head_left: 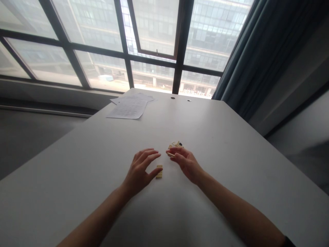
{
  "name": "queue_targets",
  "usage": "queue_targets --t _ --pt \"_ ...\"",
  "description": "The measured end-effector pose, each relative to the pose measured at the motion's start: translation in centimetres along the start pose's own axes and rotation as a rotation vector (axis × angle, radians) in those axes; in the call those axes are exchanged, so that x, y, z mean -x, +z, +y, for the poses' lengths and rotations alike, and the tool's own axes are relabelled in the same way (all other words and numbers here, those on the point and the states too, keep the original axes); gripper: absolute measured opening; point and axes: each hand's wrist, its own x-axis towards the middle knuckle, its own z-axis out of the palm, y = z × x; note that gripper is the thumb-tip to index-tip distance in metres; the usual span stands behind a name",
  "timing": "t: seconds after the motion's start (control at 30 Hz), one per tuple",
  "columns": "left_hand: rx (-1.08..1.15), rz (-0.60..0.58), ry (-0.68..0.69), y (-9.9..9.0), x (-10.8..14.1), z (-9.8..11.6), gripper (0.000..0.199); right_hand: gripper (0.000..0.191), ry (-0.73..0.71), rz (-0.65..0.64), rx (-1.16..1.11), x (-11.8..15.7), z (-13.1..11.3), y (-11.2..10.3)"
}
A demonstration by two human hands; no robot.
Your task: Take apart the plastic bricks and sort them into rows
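Note:
My left hand [141,168] is open over the white table [108,164], fingers apart and holding nothing. Its thumb tip reaches over a small pale yellow studded piece [159,174] that lies on the tabletop. Between the thumb and fingers of my right hand [185,163] is a thin pale yellow piece [170,155]. Just beyond that hand lies a small pile of pale yellow and white pieces [175,144] with a dark one [180,144] at its right side, partly hidden by my fingers.
Printed paper sheets [131,108] lie at the table's far left. Near the far edge are a dark round spot [173,98] and a small black and white item [189,101]. Behind stand large windows [154,75], with a blue-grey curtain [246,61] at the right.

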Motion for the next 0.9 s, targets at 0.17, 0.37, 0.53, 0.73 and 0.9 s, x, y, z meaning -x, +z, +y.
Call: queue_targets --t 0.17,0.37,0.53,0.73,0.9 --pt "0.012 0.161 0.033 -0.1 -0.9 2.3 0.022 0.03 0.227 -0.072 -0.578 1.9 0.9 2.7" --pt "-0.019 0.196 0.041 -0.2 -0.7 2.3 0.015 0.029 0.266 -0.073 -0.613 2.1 1.3 3.0" --pt "-0.022 0.21 0.051 -0.4 -0.9 2.5 0.008 0.032 0.213 -0.119 -0.498 2.4 1.3 2.6" --pt "-0.008 0.241 0.1 -0.6 -0.7 2.6 0.009 0.042 0.01 -0.218 -0.141 2.1 1.1 1.8" --pt "-0.009 0.14 0.134 -0.3 -0.4 2.1 0.011 0.054 -0.212 -0.241 0.404 1.7 0.5 0.4"
